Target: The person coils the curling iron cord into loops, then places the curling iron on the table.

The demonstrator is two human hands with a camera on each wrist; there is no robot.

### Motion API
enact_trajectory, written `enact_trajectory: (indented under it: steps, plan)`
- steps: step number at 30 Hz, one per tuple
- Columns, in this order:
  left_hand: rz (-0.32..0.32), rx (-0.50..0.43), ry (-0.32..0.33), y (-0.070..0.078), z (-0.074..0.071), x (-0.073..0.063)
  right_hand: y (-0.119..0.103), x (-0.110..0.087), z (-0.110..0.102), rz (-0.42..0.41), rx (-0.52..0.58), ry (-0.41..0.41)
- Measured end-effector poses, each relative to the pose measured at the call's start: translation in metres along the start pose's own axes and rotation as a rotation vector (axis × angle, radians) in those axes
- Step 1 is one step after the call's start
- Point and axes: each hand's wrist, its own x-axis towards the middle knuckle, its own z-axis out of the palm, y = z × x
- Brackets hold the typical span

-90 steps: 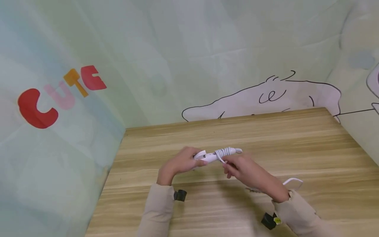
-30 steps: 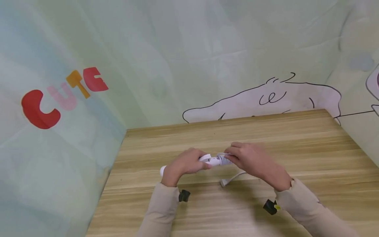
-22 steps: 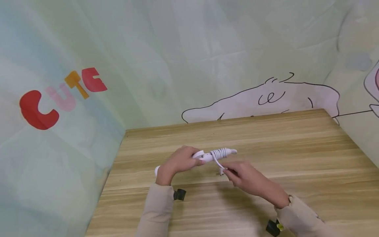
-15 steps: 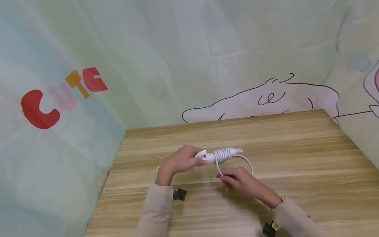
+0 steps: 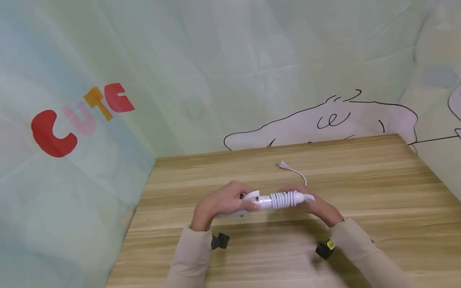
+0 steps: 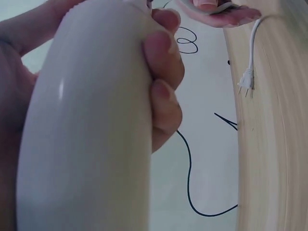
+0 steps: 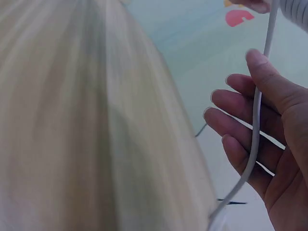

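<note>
I see the left hand gripping the white plastic wand-shaped appliance over the wood-grain tabletop, presumably to steady it, while the right hand loosely pinches its thin white cord, likely controlling slack.

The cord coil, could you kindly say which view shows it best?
The head view: the cord coil is unobstructed there around the white handle. The right wrist view catches only some turns at its top-right corner; the left wrist view shows none.
</note>
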Motion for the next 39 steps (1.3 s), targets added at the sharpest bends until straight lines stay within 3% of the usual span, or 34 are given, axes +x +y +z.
enact_trajectory:
  steps: [5,12,18,22,26,31,35,39]
  plan:
    - [0.030,0.027,-0.042,0.007,0.004,0.000,-0.001,0.011,-0.019,-0.017,-0.034,-0.059]
    - [0.024,0.085,-0.055,0.007,0.017,0.006,-0.022,0.018,-0.037,-0.025,-0.306,-0.013]
    - [-0.079,0.134,-0.003,0.002,0.022,0.011,-0.053,0.021,-0.039,-0.106,-0.538,0.049]
    - [-0.121,0.178,0.038,-0.003,0.022,0.015,-0.064,0.018,-0.028,-0.047,-0.573,0.059]
    - [-0.138,0.221,0.089,-0.009,0.021,0.017,-0.070,0.011,-0.012,0.111,-0.386,0.028]
    - [-0.132,0.244,0.155,-0.015,0.017,0.016,-0.068,-0.004,0.007,0.285,0.082,0.025]
    - [-0.117,0.259,0.194,-0.017,0.014,0.017,-0.058,-0.019,0.027,0.291,0.418,0.026]
    - [-0.076,0.236,0.205,-0.016,0.009,0.015,-0.046,-0.028,0.047,0.235,0.646,0.005]
